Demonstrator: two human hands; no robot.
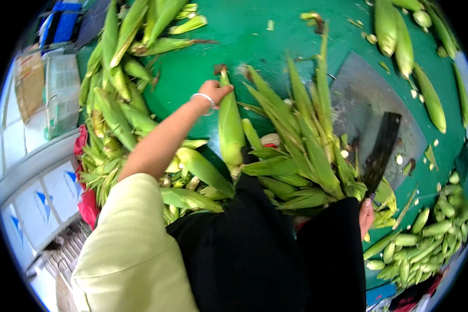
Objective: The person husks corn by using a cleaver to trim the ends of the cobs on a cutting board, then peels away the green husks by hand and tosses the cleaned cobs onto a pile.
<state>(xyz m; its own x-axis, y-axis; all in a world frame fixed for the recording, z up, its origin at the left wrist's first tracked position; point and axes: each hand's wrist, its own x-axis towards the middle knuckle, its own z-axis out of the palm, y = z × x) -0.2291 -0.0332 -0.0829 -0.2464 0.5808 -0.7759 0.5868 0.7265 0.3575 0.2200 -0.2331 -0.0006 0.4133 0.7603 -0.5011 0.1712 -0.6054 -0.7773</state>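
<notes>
My left hand (216, 93) is closed round the upper end of a green, husk-covered corn ear (230, 127), near its brown silk tip. The ear stands nearly lengthwise before me, its pale base end lowest. At the right, my right hand (366, 217) holds a knife (384, 151) by its handle; the broad, dark, square-ended blade points away over a grey board (361, 86). Between the hands lies a heap of leafy corn ears (296, 151). Black cloth (249, 223) covers the middle foreground and hides what lies beneath.
A large pile of unhusked corn (125, 114) stretches along the left of the green tabletop (234, 36). Trimmed ears (392, 31) lie at the far right, and many more (426, 239) are heaped at the near right. Cut bits are scattered about. A clear plastic crate (62, 93) stands beyond the left edge.
</notes>
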